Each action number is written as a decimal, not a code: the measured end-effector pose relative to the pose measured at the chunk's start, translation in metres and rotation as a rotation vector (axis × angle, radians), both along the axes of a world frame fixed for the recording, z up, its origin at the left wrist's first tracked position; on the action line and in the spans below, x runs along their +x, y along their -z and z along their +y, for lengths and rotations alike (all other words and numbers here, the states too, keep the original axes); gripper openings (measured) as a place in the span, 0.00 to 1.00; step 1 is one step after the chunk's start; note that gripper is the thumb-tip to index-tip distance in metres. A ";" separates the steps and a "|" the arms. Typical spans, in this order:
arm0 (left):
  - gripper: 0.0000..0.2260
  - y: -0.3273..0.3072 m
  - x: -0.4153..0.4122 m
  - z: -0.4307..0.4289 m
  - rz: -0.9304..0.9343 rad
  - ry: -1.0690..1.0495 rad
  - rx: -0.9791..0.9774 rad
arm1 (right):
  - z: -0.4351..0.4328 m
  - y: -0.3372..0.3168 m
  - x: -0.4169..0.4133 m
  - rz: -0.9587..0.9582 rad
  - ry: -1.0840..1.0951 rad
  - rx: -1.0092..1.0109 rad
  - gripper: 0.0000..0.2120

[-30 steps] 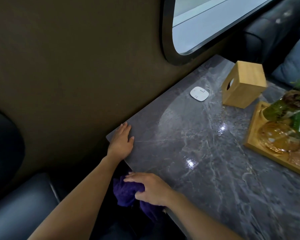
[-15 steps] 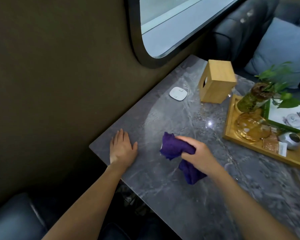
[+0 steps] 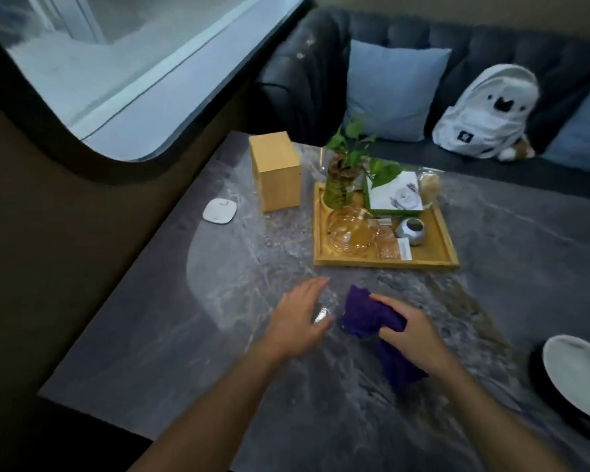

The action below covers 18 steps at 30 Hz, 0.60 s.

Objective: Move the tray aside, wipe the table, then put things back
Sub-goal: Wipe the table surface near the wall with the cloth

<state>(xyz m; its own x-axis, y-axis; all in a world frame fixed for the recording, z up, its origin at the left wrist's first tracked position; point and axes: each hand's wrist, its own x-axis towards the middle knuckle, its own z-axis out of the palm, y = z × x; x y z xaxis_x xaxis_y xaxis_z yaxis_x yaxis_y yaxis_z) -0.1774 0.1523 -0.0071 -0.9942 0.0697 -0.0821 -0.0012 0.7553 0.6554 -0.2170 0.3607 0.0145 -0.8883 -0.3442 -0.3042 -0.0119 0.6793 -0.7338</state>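
Right hand [image 3: 410, 330] gripped the purple cloth [image 3: 375, 320] at lower centre of frame on the grey table [image 3: 157, 338], left hand [image 3: 298, 316] open and flat just beside it, wooden tray [image 3: 385, 260] at centre, beyond both hands

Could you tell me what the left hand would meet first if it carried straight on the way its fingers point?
Probably the near rim of the yellow wooden tray, close to its left corner. The left hand points up and slightly right across bare grey marble table; depth is uncertain, so it might slip just left of it.
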 end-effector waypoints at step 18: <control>0.20 0.005 -0.014 0.067 -0.110 0.270 -0.125 | 0.039 0.016 0.005 -0.115 -0.190 0.204 0.24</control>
